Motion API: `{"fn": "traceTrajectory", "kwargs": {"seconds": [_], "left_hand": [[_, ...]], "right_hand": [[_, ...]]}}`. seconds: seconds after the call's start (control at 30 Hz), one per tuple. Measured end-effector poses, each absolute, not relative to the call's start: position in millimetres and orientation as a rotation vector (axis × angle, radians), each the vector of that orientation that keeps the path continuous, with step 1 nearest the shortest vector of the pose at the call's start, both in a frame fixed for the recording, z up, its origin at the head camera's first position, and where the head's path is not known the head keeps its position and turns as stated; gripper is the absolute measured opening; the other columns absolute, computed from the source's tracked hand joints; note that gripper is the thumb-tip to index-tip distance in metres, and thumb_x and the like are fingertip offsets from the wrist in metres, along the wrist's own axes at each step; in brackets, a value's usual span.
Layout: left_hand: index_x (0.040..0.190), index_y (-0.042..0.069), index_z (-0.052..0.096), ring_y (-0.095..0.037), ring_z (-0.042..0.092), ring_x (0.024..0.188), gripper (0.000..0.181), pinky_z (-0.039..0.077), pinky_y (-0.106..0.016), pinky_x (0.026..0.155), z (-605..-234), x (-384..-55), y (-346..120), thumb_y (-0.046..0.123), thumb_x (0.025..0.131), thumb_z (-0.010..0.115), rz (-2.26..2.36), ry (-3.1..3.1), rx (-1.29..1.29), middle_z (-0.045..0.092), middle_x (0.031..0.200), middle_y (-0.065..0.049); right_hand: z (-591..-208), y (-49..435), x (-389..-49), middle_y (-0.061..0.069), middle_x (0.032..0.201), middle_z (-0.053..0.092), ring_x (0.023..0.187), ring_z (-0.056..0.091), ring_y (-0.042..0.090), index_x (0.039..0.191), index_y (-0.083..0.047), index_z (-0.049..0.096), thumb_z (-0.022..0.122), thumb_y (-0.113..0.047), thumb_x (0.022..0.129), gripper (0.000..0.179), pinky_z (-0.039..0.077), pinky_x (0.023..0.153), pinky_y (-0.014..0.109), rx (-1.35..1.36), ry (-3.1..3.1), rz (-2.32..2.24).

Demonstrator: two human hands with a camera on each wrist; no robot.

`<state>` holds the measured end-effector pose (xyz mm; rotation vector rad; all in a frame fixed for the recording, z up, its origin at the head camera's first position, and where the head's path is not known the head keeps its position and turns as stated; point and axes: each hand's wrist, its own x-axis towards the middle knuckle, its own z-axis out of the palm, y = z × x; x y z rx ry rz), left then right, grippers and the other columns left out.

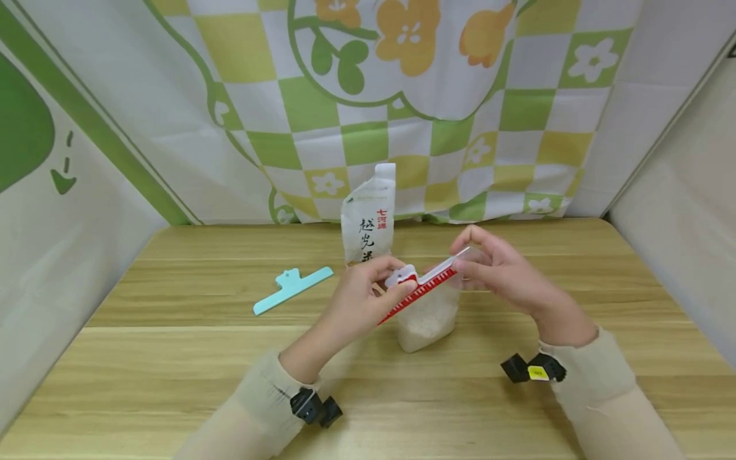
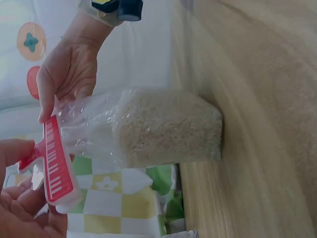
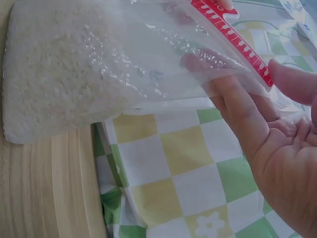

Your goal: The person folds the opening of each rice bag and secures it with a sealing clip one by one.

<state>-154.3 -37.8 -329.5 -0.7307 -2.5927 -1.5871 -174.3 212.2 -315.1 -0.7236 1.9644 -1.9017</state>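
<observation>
One L hand (image 1: 370, 292) w/ thumb + fingers clamped on red/white clip (image 1: 432, 286), R hand (image 1: 508, 273) pinching top corner of clear rice bag (image 1: 428, 324), clip across bag's top edge, bag upright on bench (image 1: 172, 377), aqua clip (image 1: 293, 289) lying to L, white printed pkg (image 1: 370, 214) upright behind.

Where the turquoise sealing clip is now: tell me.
In the head view, the turquoise sealing clip lies on the wooden table, left of the left hand and the white printed rice bag.
</observation>
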Motion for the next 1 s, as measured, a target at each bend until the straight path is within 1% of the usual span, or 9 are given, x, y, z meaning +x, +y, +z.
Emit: {"fn": "traceTrajectory", "kwargs": {"seconds": [0.07, 0.13, 0.23, 0.33, 0.47, 0.53, 0.6, 0.77, 1.0], "left_hand": [[0.108, 0.013, 0.067, -0.009, 0.062, 0.072, 0.026, 0.05, -0.023, 0.06, -332.2, -151.5, -37.0, 0.023, 0.086, 0.078, -1.492, -2.612, -0.721, 0.074, 0.088, 0.0], [0.112, 0.015, 0.064, -0.008, 0.062, 0.075, 0.038, 0.05, -0.023, 0.061, -334.2, -148.5, -36.0, 0.028, 0.082, 0.082, -1.368, -2.656, -0.71, 0.072, 0.088, 0.003], [0.119, 0.017, 0.058, -0.007, 0.062, 0.077, 0.054, 0.05, -0.023, 0.062, -336.2, -144.9, -34.8, 0.035, 0.077, 0.086, -1.196, -2.735, -0.692, 0.068, 0.091, 0.004], [0.122, 0.018, 0.055, -0.01, 0.063, 0.081, 0.06, 0.05, -0.026, 0.065, -336.2, -142.5, -33.4, 0.039, 0.075, 0.087, -1.131, -2.775, -0.65, 0.068, 0.094, 0.002], [0.123, 0.019, 0.056, -0.014, 0.058, 0.084, 0.064, 0.047, -0.029, 0.064, -337.1, -140.1, -28.6, 0.045, 0.073, 0.087, -1.057, -2.799, -0.562, 0.065, 0.092, 0.002], [0.121, 0.019, 0.057, -0.015, 0.055, 0.083, 0.063, 0.044, -0.029, 0.063, -339.0, -139.6, -25.1, 0.047, 0.072, 0.087, -1.009, -2.794, -0.533, 0.064, 0.09, 0.002], [0.116, 0.019, 0.059, -0.015, 0.055, 0.081, 0.058, 0.043, -0.029, 0.062, -341.3, -139.7, -22.5, 0.046, 0.073, 0.086, -0.978, -2.771, -0.528, 0.063, 0.087, 0.002], [0.102, 0.017, 0.062, -0.012, 0.054, 0.075, 0.041, 0.042, -0.028, 0.06, -344.8, -139.8, -20.6, 0.036, 0.075, 0.085, -1.002, -2.72, -0.532, 0.061, 0.081, 0.004], [0.094, 0.014, 0.064, -0.011, 0.051, 0.067, 0.027, 0.041, -0.024, 0.055, -345.4, -139.6, -21.5, 0.024, 0.077, 0.082, -1.146, -2.664, -0.556, 0.063, 0.076, 0.002]], "right_hand": [[-314.0, 211.7, -174.3, 0.001, 0.098, 0.073, 0.095, 0.07, 0.012, 0.11, -0.005, 0.049, 0.053, -0.004, 0.101, 0.01, 0.059, 0.083, 0.03, -0.695, 2.006, -1.869], [-312.9, 211.5, -174.1, 0.001, 0.099, 0.072, 0.095, 0.07, 0.013, 0.111, -0.002, 0.05, 0.052, -0.005, 0.102, 0.01, 0.059, 0.083, 0.03, -0.69, 2.032, -1.842], [-312.6, 212.4, -174.5, 0.0, 0.099, 0.072, 0.096, 0.07, 0.012, 0.11, -0.002, 0.053, 0.051, -0.005, 0.102, 0.008, 0.059, 0.084, 0.03, -0.703, 2.057, -1.812], [-313.3, 214.0, -175.9, -0.002, 0.099, 0.072, 0.096, 0.069, 0.011, 0.108, -0.004, 0.056, 0.052, -0.006, 0.102, 0.007, 0.059, 0.084, 0.03, -0.717, 2.092, -1.782], [-313.2, 216.9, -176.6, -0.003, 0.098, 0.073, 0.096, 0.069, 0.01, 0.103, -0.008, 0.061, 0.054, -0.006, 0.101, 0.008, 0.059, 0.082, 0.03, -0.717, 2.139, -1.752], [-313.4, 218.7, -176.3, -0.004, 0.097, 0.074, 0.095, 0.07, 0.01, 0.101, -0.009, 0.063, 0.055, -0.005, 0.1, 0.009, 0.059, 0.082, 0.029, -0.722, 2.158, -1.743], [-314.5, 220.5, -176.8, -0.004, 0.097, 0.074, 0.095, 0.07, 0.009, 0.1, -0.01, 0.064, 0.056, -0.005, 0.1, 0.01, 0.059, 0.082, 0.029, -0.733, 2.162, -1.743], [-316.4, 222.1, -178.4, -0.006, 0.096, 0.074, 0.093, 0.069, 0.006, 0.098, -0.012, 0.066, 0.057, -0.003, 0.099, 0.012, 0.059, 0.082, 0.028, -0.765, 2.143, -1.762], [-315.3, 220.1, -177.3, -0.004, 0.093, 0.073, 0.092, 0.069, 0.005, 0.097, -0.005, 0.064, 0.057, 0.002, 0.097, 0.009, 0.059, 0.08, 0.027, -0.814, 2.145, -1.796]]}}
